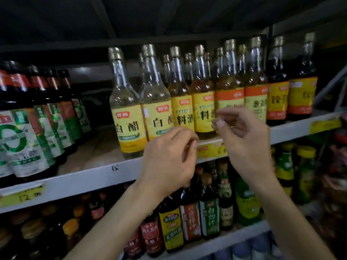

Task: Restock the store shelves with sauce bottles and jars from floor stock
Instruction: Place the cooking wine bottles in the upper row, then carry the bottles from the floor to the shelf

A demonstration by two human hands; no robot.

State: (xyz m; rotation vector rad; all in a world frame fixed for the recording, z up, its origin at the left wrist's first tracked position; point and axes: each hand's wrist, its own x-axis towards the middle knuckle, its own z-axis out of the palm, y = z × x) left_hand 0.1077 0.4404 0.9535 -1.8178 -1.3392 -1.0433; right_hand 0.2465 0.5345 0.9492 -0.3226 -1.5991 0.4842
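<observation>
Two clear vinegar bottles with yellow labels (127,113) stand at the front of the upper shelf (90,178). To their right is a row of amber cooking-wine bottles (202,102) with yellow and orange labels, several deep. My left hand (169,158) is raised just in front of the second vinegar bottle, fingers loosely curled, holding nothing. Beside it, my right hand (246,139) hovers before the wine bottles. Its fingers are loosely curled too, and it is empty. Neither hand touches a bottle.
Dark soy bottles with green-and-white labels (24,132) fill the shelf's left end. A bare stretch of shelf (99,145) lies between them and the vinegar. Dark bottles with orange labels (277,94) stand at the right. The lower shelf (216,241) holds several mixed sauce bottles.
</observation>
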